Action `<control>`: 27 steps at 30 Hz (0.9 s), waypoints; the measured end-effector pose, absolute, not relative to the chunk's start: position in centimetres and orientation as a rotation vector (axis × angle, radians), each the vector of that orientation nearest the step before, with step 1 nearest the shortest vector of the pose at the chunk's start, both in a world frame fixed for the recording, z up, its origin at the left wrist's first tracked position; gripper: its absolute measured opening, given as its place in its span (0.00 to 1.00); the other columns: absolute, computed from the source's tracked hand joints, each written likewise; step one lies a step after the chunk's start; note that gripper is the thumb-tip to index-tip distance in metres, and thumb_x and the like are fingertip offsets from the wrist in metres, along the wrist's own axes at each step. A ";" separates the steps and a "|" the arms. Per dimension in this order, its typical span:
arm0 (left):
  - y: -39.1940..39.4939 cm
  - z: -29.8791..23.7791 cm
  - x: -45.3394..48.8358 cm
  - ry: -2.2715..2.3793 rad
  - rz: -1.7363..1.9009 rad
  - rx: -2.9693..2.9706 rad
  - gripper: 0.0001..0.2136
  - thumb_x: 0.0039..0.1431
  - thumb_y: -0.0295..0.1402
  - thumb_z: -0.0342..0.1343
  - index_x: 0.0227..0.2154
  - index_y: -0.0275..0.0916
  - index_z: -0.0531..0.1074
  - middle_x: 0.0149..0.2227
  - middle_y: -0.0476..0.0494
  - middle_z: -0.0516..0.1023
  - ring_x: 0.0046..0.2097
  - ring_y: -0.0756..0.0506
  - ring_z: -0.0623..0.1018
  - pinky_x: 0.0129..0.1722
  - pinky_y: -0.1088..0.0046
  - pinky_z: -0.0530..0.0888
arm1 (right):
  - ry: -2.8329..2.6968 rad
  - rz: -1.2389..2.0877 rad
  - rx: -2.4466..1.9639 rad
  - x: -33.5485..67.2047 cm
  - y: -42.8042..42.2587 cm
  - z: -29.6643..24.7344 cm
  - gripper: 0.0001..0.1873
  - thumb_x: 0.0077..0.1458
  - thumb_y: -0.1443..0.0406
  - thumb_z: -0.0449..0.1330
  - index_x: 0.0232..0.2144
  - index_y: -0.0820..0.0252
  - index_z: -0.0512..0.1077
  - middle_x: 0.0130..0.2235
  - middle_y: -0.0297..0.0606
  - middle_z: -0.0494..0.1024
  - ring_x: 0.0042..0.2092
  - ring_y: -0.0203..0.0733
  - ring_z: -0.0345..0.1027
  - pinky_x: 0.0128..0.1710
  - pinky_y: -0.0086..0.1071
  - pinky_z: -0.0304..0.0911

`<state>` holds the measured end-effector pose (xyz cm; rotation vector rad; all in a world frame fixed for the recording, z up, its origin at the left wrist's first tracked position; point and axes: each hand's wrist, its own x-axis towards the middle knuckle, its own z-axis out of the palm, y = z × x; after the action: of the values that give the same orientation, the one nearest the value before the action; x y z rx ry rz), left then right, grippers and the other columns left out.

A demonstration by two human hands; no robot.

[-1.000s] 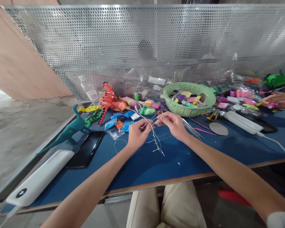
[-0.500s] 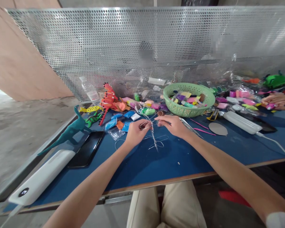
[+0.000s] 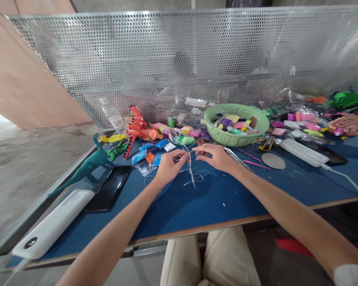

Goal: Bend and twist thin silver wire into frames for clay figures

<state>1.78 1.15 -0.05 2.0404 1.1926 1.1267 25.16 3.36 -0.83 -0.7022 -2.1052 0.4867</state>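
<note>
A twisted silver wire frame with thin loops at its lower end hangs over the blue table. My left hand is closed around its middle from the left, thumb and fingers pinching the wire. On the other side, my right hand has its fingers bent at a thin wire strand jutting from the frame; the exact fingertip contact is too small to make out. More twisted strands rise beyond my hands toward the coloured clay packets. Blue clay packets lie just left of my left hand.
A green basket of clay pieces stands behind my right hand. Leftward are a teal dinosaur figure, a phone and a white power bank. Pink tools lie rightward. Another person's hands are at far right.
My right hand's fingers have loosened and spread a little at the wire. The lower end of the wire frame has shifted slightly left. My left hand keeps its hold.
</note>
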 end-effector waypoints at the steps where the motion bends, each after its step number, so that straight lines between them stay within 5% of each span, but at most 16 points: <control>1: 1.1 -0.1 1.8 1.197 1.117 2.052 0.13 0.66 0.42 0.54 0.35 0.38 0.78 0.32 0.46 0.82 0.34 0.46 0.80 0.36 0.73 0.73 | -2.109 0.464 -0.699 25.2 3.4 -0.8 0.17 0.65 0.59 0.60 0.54 0.51 0.75 0.45 0.41 0.80 0.41 0.42 0.76 0.41 0.37 0.73; 9: 0.9 0.0 2.2 1.190 1.123 2.060 0.15 0.66 0.43 0.53 0.35 0.38 0.78 0.32 0.44 0.82 0.32 0.46 0.79 0.34 0.73 0.72 | -2.150 0.326 -0.614 25.5 3.6 -0.7 0.15 0.68 0.61 0.57 0.54 0.52 0.75 0.44 0.42 0.80 0.45 0.46 0.74 0.48 0.43 0.71; 27: 1.0 0.2 1.9 1.238 1.069 2.122 0.14 0.67 0.43 0.52 0.35 0.39 0.78 0.31 0.46 0.82 0.25 0.50 0.75 0.29 0.75 0.71 | -2.148 0.395 -0.676 25.5 3.9 -0.7 0.14 0.68 0.63 0.56 0.52 0.52 0.76 0.44 0.41 0.80 0.45 0.45 0.76 0.47 0.41 0.72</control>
<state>1.94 0.95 0.24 2.1215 1.2380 1.0694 25.51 3.93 -0.71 -0.6760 -2.1477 0.3952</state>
